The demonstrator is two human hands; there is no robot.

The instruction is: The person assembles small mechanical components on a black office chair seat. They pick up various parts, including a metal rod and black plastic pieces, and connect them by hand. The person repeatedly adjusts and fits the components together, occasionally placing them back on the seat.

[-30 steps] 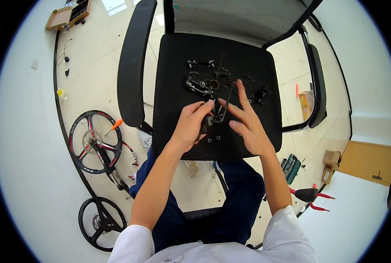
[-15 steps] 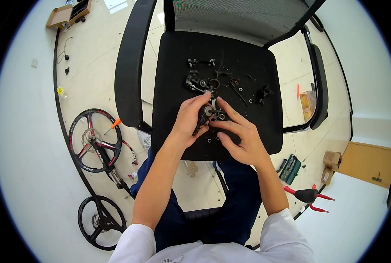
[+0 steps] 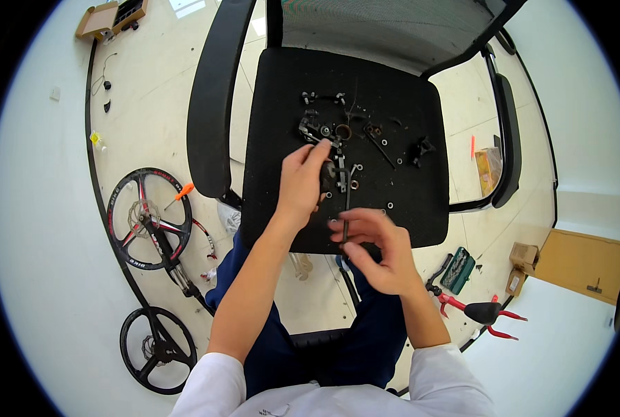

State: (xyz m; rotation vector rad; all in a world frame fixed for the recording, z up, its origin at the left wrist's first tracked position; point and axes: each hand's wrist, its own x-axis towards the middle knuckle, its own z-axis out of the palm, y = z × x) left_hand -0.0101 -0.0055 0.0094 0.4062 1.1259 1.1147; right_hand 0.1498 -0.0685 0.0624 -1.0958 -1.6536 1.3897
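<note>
My left hand [image 3: 299,184] is closed around a dark, round-faced metal bike part [image 3: 327,175], held over the black chair seat [image 3: 282,76]. The fingers cover much of this part, so its exact kind is hidden. A black L-shaped hex key [image 3: 347,198] has its short end at the part's face, and its long arm points toward me. My right hand [image 3: 379,250] pinches the key's lower end between thumb and fingers; the fingertips are slightly blurred. Just beyond my left hand lies a linkage of dark and silver metal pieces [image 3: 310,130]. A metal ring [image 3: 343,131] lies beside it.
Small washers [image 3: 390,206], a thin black rod [image 3: 381,149] and a black knob-like part [image 3: 421,150] lie on the seat. Chair armrests flank it. Spoked wheels [image 3: 150,219], an orange screwdriver [image 3: 183,193] and a green toolbox [image 3: 457,271] are on the floor.
My right hand has moved down toward me from the bike part to the hex key's far end. The key's long arm now points toward me. My left hand keeps its hold.
</note>
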